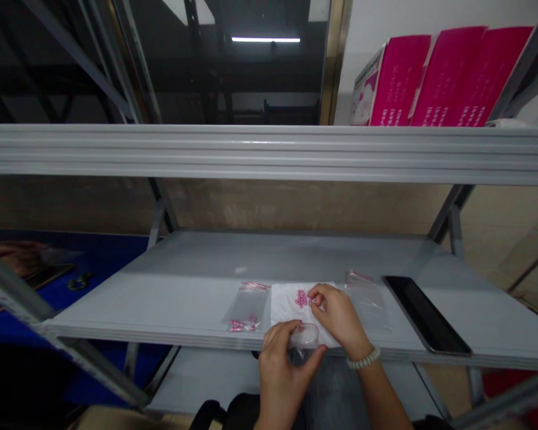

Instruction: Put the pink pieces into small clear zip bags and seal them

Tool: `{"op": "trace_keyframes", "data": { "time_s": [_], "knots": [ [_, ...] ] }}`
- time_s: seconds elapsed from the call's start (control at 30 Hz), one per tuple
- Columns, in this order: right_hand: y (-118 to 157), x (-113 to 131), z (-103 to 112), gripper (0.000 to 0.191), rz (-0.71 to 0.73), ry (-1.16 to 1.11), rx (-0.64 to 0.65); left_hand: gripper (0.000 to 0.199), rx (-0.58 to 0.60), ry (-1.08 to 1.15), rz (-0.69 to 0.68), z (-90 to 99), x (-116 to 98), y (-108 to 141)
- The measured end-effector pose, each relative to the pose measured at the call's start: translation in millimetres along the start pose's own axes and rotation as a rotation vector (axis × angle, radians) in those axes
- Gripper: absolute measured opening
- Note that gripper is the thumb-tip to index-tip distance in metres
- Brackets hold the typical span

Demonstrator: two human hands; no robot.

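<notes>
Grey shelf [161, 292] holds bagged beads [237, 325] and a tablet [425, 313]; left grip [280, 352] clasps clear item [305, 337], right grip [339, 312] can't tell.

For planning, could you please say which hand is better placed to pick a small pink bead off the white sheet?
Probably the right hand: its fingertips are beside the small, round pink beads, while the left hand seems occupied with a clear, indistinct item.

pink boxes [448, 74] on upper shelf [251, 152] (side by side); dark tablet [424, 313] flat at right; lit tube [266, 40] showing in window [251, 74].
</notes>
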State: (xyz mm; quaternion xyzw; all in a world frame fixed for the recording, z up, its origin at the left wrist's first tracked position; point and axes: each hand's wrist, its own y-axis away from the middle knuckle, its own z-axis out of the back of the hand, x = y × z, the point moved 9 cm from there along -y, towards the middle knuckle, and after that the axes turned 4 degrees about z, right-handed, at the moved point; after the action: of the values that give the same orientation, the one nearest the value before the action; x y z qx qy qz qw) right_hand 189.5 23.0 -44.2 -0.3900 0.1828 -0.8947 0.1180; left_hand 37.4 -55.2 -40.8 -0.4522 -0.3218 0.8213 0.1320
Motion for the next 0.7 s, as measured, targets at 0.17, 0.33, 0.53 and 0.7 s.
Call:
{"op": "trace_keyframes", "data": {
  "time_s": [0.17, 0.33, 0.53, 0.7],
  "knots": [
    [-2, 6, -1, 0.025, 0.039, 0.004, 0.029, 0.029, -0.005, 0.005, -0.011, 1.0, -1, 0],
    [2, 17, 5, 0.016, 0.060, -0.058, 0.041, 0.031, 0.011, 0.006, -0.007, 0.7, -2, 0],
    [17, 38, 15, 0.011, 0.112, -0.269, 0.171, 0.030, 0.051, 0.003, 0.019, -2.7, 1, -1],
    [10, 13, 21, 0.014, 0.074, -0.057, 0.037, 0.031, 0.016, -0.002, -0.010, -1.9, 0, 0]
  ]
}}
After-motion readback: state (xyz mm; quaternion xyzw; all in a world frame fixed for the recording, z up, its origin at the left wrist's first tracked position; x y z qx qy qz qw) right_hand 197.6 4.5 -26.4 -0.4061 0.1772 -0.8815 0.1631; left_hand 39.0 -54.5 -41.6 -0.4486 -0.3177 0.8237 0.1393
